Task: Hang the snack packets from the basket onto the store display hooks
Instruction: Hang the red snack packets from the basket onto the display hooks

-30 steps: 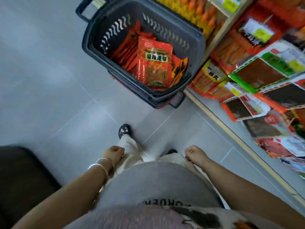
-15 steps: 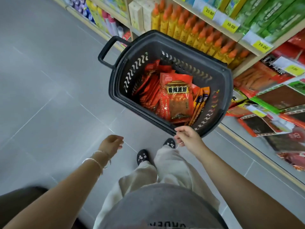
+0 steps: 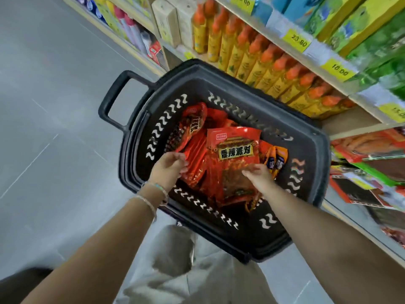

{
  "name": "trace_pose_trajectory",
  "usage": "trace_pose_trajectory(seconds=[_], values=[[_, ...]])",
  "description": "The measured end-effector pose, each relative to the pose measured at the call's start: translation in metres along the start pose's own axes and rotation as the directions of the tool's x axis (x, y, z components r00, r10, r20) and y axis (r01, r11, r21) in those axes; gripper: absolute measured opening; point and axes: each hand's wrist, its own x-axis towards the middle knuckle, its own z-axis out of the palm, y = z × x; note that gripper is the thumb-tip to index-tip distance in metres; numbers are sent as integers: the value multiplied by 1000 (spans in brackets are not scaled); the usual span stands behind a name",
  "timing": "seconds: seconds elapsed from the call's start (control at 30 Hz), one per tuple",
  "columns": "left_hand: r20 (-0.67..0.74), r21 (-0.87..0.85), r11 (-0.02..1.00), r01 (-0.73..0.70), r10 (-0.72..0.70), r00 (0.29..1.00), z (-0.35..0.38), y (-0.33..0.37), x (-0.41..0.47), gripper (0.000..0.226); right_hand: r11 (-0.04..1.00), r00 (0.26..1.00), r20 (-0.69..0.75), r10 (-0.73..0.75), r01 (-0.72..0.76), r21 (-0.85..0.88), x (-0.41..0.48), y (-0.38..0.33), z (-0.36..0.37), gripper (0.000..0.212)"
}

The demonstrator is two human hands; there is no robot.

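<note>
Left hand and right hand touch the snack packets in the basket, each grip released. The glossy film could slip free, dropping one.

Orange-capped yellow bottles, yellow price tags, grey floor

**Red snack packets heaped in a black basket**

The plastic basket has wavy slots in its walls and a loop handle at its far left end. The packets are piled loosely inside. The top packet lies flat and face up, with yellow lettering. Two orange packets stand on edge beside it.
</note>
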Motion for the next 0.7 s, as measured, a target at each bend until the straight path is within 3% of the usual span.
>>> trace_pose_trajectory(seconds=[0.23, 0.37, 0.43, 0.53, 0.7], values=[[11, 82, 992, 93, -95, 995, -3, -21, 40, 16, 982, 988, 15, 151, -148, -120, 42, 1, 21, 130], [35, 123, 986, 112, -117, 993, -4, -33, 50, 15, 969, 983, -42, 177, -182, -166, 37, 0, 39, 139], [38, 141, 984, 112, -119, 992, -5, -34, 51, 14, 977, 976, -161, 149, -170, -126, 28, 1, 44, 130], [60, 161, 982, 102, -112, 992, -6, -32, 53, 13, 995, 957, -287, 55, -29, 93, 11, 5, 40, 94], [113, 185, 979, 86, -108, 988, -6, -20, 52, 11, 979, 983, -181, -26, 61, 193, -25, 4, 11, 44]])
